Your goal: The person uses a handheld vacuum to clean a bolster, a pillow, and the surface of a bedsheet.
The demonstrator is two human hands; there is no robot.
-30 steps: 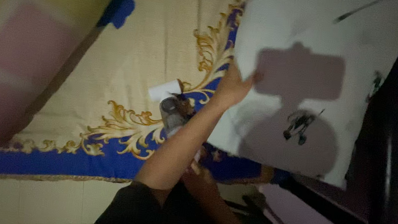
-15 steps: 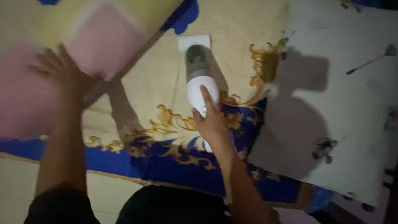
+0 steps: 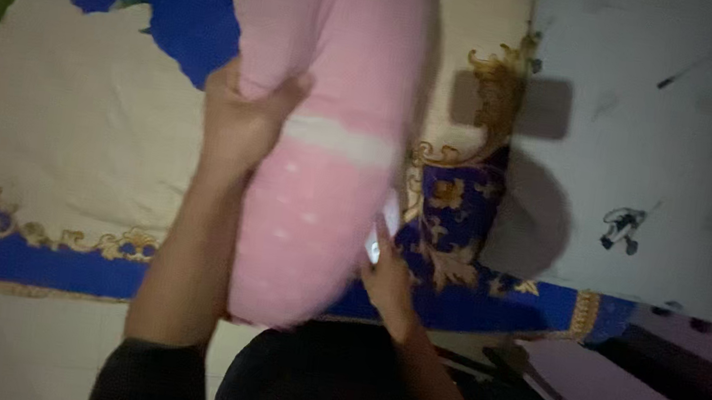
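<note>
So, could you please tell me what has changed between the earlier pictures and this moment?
The left hand, which half a second ago lay flat on the long pink bolster pillow, now has a grip on its side, and the pillow has swung from slanting at the left to upright in the middle. The right hand has stayed on the small white device, now mostly hidden behind the pillow. The cream and blue bedsheet is unchanged.

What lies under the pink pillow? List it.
Under the pink pillow lies the cream, blue and gold bedspread. By its lower edge the right hand touches a small white object, mostly covered. Anything else is hidden.
</note>
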